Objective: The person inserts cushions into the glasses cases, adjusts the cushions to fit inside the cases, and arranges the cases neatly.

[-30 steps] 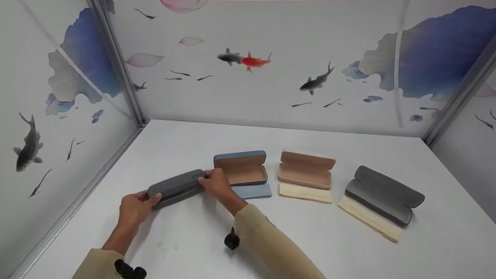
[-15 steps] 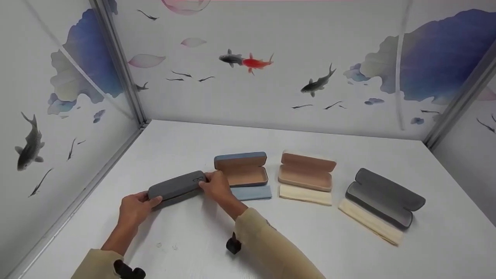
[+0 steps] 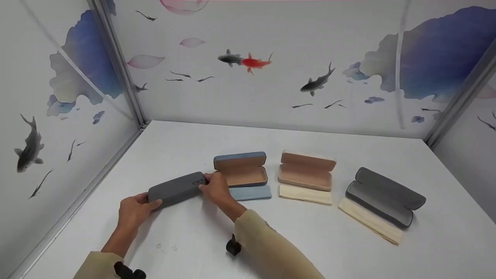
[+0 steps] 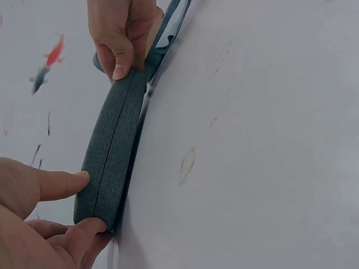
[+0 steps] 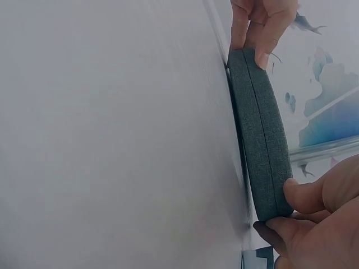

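Observation:
A dark grey glasses case (image 3: pixel 176 189) with a small glasses mark on its lid is held between both hands, its lid down so only a thin seam shows along the side in both wrist views. My left hand (image 3: pixel 133 209) grips the left end, thumb on the lid's near corner and fingers at the end. At the right end my right hand (image 3: pixel 217 188) pinches the case, thumb near the mark. Just behind the right hand stands an open blue glasses case (image 3: pixel 248 174) with a tan lining, and a folded blue cloth (image 3: pixel 252 192) lies in front of it.
Right of the blue case, an open pink glasses case (image 3: pixel 306 170) has a folded cream cloth (image 3: pixel 305 194) before it. Farther right lie an open grey glasses case (image 3: pixel 381 205) and another cream cloth (image 3: pixel 370 221). Printed walls (image 3: pixel 263 93) enclose the white table (image 3: pixel 186 255).
The dark grey case's lid has come down: the gap along its front edge has narrowed to a seam. Both hands keep their places at the ends.

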`<action>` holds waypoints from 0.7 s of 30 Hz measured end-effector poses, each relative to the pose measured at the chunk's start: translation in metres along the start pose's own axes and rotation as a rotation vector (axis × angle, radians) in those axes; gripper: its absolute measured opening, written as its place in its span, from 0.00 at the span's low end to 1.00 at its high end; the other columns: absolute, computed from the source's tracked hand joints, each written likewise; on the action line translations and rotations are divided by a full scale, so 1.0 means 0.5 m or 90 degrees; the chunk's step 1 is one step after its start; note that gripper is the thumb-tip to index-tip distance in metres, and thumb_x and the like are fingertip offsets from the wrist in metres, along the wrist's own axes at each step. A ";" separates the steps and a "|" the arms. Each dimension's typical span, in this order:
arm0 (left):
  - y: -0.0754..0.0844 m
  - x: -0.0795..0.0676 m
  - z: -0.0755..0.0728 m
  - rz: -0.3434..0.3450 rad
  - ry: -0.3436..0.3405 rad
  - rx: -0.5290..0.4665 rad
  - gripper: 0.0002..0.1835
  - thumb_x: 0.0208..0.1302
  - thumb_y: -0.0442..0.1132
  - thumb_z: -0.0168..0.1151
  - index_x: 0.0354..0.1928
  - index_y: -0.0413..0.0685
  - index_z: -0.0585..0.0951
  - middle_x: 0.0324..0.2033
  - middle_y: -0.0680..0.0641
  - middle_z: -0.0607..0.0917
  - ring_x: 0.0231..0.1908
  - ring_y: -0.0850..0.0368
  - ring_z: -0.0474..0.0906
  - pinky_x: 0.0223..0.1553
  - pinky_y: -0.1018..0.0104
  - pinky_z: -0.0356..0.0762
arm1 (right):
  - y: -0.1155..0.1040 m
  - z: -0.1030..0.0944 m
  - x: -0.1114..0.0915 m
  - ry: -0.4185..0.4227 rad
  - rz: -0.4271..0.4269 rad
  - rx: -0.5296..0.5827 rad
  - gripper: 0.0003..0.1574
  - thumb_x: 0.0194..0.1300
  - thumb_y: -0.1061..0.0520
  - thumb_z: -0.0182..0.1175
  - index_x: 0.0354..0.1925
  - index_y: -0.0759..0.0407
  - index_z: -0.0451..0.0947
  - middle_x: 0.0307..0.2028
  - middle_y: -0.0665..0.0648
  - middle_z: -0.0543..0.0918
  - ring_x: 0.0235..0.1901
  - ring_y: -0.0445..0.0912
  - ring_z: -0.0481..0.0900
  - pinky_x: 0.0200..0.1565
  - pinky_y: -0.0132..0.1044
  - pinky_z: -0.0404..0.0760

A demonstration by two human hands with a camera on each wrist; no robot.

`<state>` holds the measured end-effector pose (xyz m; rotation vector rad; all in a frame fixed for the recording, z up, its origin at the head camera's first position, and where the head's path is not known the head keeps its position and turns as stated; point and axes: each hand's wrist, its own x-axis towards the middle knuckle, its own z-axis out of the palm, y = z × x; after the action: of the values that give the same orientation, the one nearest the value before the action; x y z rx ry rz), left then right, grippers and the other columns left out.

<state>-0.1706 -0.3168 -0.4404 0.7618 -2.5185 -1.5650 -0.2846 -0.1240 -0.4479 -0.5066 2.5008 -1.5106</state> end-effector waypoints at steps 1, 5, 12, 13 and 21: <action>-0.001 0.001 -0.001 0.002 0.000 0.001 0.35 0.68 0.39 0.62 0.70 0.24 0.62 0.67 0.26 0.67 0.71 0.32 0.63 0.70 0.45 0.66 | -0.001 0.001 0.000 0.001 0.000 -0.001 0.24 0.66 0.67 0.63 0.60 0.67 0.78 0.55 0.61 0.85 0.48 0.44 0.78 0.54 0.37 0.81; -0.004 0.002 -0.004 0.004 0.002 -0.001 0.35 0.67 0.39 0.64 0.69 0.25 0.64 0.66 0.27 0.69 0.70 0.33 0.66 0.67 0.50 0.71 | -0.004 0.003 -0.004 0.003 -0.001 0.000 0.27 0.66 0.68 0.62 0.63 0.68 0.75 0.59 0.63 0.82 0.54 0.44 0.78 0.59 0.41 0.80; -0.004 -0.007 -0.007 0.012 0.014 -0.010 0.33 0.67 0.36 0.63 0.70 0.28 0.65 0.67 0.27 0.70 0.69 0.33 0.67 0.63 0.57 0.76 | -0.007 -0.001 -0.009 -0.001 -0.001 0.035 0.28 0.65 0.72 0.61 0.64 0.67 0.74 0.64 0.62 0.79 0.65 0.49 0.76 0.64 0.44 0.77; -0.002 -0.010 -0.008 0.015 0.015 -0.013 0.33 0.67 0.35 0.62 0.70 0.28 0.65 0.67 0.27 0.69 0.69 0.33 0.67 0.63 0.58 0.76 | -0.008 -0.003 -0.010 -0.002 0.002 0.041 0.28 0.65 0.72 0.61 0.64 0.66 0.75 0.64 0.62 0.78 0.66 0.50 0.75 0.64 0.44 0.76; 0.039 -0.035 -0.029 0.046 0.076 -0.054 0.31 0.71 0.38 0.60 0.73 0.38 0.66 0.68 0.32 0.72 0.63 0.46 0.78 0.50 0.77 0.80 | -0.027 -0.040 -0.027 0.003 -0.032 0.055 0.23 0.68 0.64 0.62 0.61 0.60 0.79 0.62 0.59 0.81 0.65 0.52 0.77 0.59 0.41 0.81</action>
<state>-0.1579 -0.3139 -0.4138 0.7219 -2.3540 -1.5435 -0.2759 -0.1084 -0.4269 -0.5561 2.4311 -1.6324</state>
